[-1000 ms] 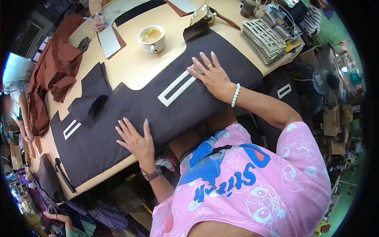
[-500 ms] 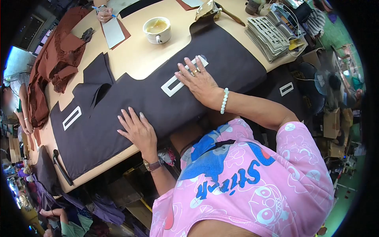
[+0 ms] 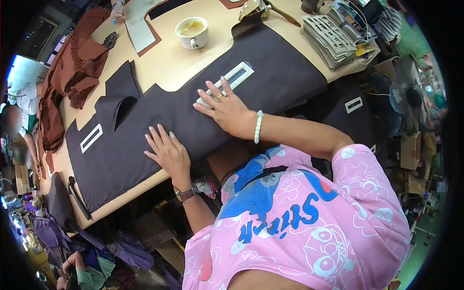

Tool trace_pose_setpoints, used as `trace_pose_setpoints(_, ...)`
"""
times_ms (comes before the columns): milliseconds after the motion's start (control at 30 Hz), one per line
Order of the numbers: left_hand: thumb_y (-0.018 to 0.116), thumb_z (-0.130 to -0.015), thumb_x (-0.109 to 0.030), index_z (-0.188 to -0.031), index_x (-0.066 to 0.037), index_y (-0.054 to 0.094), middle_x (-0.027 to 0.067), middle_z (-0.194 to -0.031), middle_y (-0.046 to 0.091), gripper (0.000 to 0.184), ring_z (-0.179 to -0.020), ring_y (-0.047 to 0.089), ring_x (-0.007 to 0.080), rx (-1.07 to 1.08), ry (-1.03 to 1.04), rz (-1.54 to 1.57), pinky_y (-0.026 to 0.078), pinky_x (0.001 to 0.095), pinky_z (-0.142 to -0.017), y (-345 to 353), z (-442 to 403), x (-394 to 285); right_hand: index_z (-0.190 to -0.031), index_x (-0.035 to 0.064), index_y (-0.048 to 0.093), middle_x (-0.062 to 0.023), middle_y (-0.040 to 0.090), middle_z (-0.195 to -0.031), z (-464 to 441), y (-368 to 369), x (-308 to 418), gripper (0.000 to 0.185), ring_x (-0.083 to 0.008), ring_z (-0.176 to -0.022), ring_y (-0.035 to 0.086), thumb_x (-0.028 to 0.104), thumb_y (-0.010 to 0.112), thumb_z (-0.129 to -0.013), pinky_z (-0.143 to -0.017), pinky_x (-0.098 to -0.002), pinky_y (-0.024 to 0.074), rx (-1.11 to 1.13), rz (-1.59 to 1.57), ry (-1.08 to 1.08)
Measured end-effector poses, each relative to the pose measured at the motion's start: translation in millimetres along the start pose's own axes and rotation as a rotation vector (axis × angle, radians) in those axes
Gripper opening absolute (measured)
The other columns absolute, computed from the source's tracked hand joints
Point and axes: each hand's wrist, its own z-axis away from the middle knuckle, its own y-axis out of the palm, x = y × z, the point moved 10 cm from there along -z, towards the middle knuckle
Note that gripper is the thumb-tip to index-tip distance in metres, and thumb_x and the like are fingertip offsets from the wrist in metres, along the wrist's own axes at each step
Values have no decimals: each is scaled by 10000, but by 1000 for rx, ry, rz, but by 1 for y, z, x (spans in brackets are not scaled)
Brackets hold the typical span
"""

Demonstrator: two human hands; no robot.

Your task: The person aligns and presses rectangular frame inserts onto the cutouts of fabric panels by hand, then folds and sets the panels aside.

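Observation:
A large dark fabric piece (image 3: 270,58) lies spread over the table. Fingers stretched out, my left hand (image 3: 170,153) rests flat on its middle, near the front edge. My right hand (image 3: 228,110) is also open and flat, its fingers over the lower end of a long white rectangular strip frame (image 3: 245,72) on the fabric. Part of that frame is hidden under the fingers. Towards the left end of the fabric lies a second white rectangular frame (image 3: 92,138). Neither hand grips anything.
A white cup (image 3: 192,42) with a pale paste stands behind the fabric. A brush (image 3: 285,17) and stacked card templates (image 3: 328,41) are at the back right. Reddish-brown cloth (image 3: 72,63) is heaped at left. Another person's hand (image 3: 117,9) shows at the back; a black curved handle (image 3: 79,198) lies front left.
My right hand has slid left and towards me along the white frame, uncovering its upper part. My left hand stays nearly in place. The other person's hand at the back has moved up and left.

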Motion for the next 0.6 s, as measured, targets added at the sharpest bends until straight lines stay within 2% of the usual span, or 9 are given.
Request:
trace_pose_setpoints(100, 378, -963, -277, -1335, -71, 420, 136, -1423, 356, 427, -1338, 275, 344, 24, -7, -25, 197, 637, -1017, -1, -1, 1, -1360, 209, 422, -179, 227, -1470, 7, 1, -21, 617, -436, -1363, 145, 3, 449, -780, -1045, -648, 115, 177, -581, -132)
trace_pose_setpoints(133, 381, -962, -283, -1334, -68, 419, 135, -1422, 358, 431, -1337, 278, 342, 34, -6, -26, 199, 637, -1016, -1, -2, -1, -1319, 212, 476, -188, 205, -1474, 7, -3, -43, 699, -459, -1363, 111, -91, 410, -693, -1027, -662, 130, 48, -724, -74)
trace_pose_setpoints(233, 421, -946, -290, -1344, -35, 390, 152, -1412, 361, 475, -1327, 289, 344, 92, -17, -12, 218, 633, -1014, -3, -4, 1, -1329, 171, 452, -183, 296, -1428, 23, -19, -144, 612, -392, -1307, 276, 13, 469, -737, -1009, -579, 253, -355, -652, 219)
trace_pose_setpoints(300, 459, -928, -369, -1371, -17, 339, 160, -1413, 358, 579, -1323, 301, 337, 55, -97, -5, 231, 616, -1020, -11, -7, 11, -1363, 105, 377, -181, 376, -1370, 54, -16, -210, 603, -353, -1244, 360, 102, 521, -777, -976, -543, 301, -487, -408, 589)
trace_pose_setpoints(367, 466, -922, -406, -1375, -9, 325, 165, -1416, 352, 619, -1319, 305, 338, 4, -191, -48, 235, 611, -1020, -15, -10, 22, -1378, 49, 303, -170, 415, -1337, 76, 7, -261, 631, -345, -1217, 389, 165, 553, -810, -968, -553, 306, -482, -244, 814)
trace_pose_setpoints(400, 458, -926, -417, -1355, -18, 373, 159, -1408, 366, 592, -1312, 315, 340, -28, -212, -58, 242, 609, -1017, -17, -11, 24, -1373, 42, 296, -148, 479, -1277, 83, 11, -273, 631, -336, -1156, 443, 193, 569, -825, -952, -555, 316, -442, -206, 893)
trace_pose_setpoints(500, 460, -931, -389, -1288, -26, 475, 153, -1381, 407, 509, -1301, 331, 346, 19, -213, -85, 257, 608, -1009, -8, -18, 26, -1392, 64, 253, -144, 578, -1120, 75, 33, -285, 678, -356, -1119, 483, 182, 587, -814, -890, -585, 332, -422, -213, 868)
trace_pose_setpoints(533, 472, -935, -337, -1196, -28, 567, 137, -1335, 464, 416, -1290, 352, 332, -39, -163, -64, 250, 626, -1003, -16, -20, 18, -1379, 58, 293, -142, 620, -1024, 70, 22, -280, 656, -322, -1052, 543, 126, 592, -799, -908, -544, 344, -419, -269, 834)
trace_pose_setpoints(600, 499, -928, -285, -1166, -5, 578, 157, -1246, 531, 375, -1206, 443, 333, -122, -68, -101, 326, 569, -967, -24, -23, 4, -1361, 55, 332, -138, 628, -997, 62, 17, -274, 637, -301, -1002, 570, 98, 596, -782, -896, -487, 378, -544, -365, 749)
